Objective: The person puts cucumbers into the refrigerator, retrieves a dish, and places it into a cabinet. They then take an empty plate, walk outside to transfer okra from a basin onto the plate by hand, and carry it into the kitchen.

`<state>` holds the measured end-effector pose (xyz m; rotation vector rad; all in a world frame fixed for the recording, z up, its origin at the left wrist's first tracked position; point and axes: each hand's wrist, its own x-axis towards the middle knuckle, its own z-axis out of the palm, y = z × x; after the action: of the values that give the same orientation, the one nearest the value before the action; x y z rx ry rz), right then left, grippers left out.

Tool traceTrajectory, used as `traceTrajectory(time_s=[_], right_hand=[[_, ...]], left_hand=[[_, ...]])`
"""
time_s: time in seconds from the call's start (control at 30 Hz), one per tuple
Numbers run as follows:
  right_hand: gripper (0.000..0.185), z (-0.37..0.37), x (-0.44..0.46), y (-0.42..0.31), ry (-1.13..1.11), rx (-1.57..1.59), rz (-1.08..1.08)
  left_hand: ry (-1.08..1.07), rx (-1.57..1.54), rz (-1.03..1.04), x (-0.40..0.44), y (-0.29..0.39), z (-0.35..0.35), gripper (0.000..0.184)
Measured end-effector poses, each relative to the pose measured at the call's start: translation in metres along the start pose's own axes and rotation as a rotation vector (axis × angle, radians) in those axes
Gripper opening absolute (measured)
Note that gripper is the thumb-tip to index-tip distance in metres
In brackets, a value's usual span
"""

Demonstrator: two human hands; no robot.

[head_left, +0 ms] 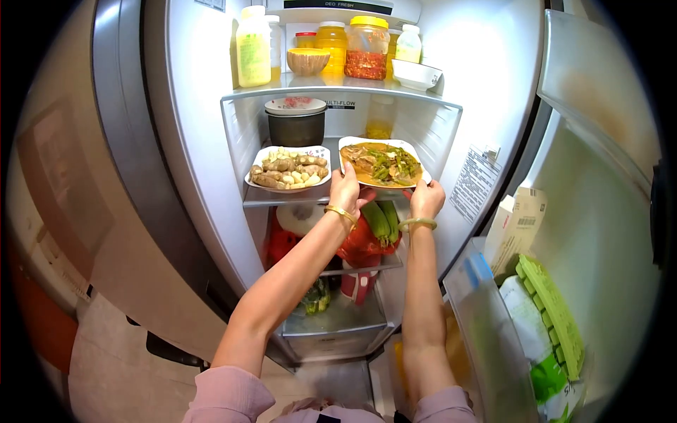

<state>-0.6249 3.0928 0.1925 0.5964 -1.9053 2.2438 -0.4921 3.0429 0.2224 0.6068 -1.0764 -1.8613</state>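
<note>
A white dish of cooked food (pixel 381 163), with brown sauce and green pieces, is at the second shelf of the open fridge. My left hand (pixel 345 190) grips its near left edge, thumb on the rim. At its near right corner my right hand (pixel 427 199) holds the rim, with the fingers partly underneath. Whether the dish rests on the shelf is hard to tell. Just to the left, a white plate of ginger and garlic (pixel 288 169) sits on the same shelf. Behind that plate stands a dark pot (pixel 296 128) topped with a white plate.
Jars, bottles and bowls line the top shelf (pixel 331 89). Below my hands, a red bag (pixel 363 243) with green vegetables lies on a lower shelf. The open door (pixel 486 303) at right holds a carton (pixel 518 225) and a green tray (pixel 553 317).
</note>
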Motion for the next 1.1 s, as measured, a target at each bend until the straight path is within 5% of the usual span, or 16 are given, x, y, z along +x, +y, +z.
traceTrajectory(time_s=[0.33,1.1], right_hand=[[0.017,-0.077,-0.104,-0.050,-0.132,0.421,0.067],[0.032,-0.237,-0.394,-0.059,-0.464,0.352,0.218]], left_hand=[[0.072,-0.152,0.248,-0.119,-0.006,-0.022,0.029],[0.187,-0.075,0.106,-0.379,-0.039,-0.194,0.029]])
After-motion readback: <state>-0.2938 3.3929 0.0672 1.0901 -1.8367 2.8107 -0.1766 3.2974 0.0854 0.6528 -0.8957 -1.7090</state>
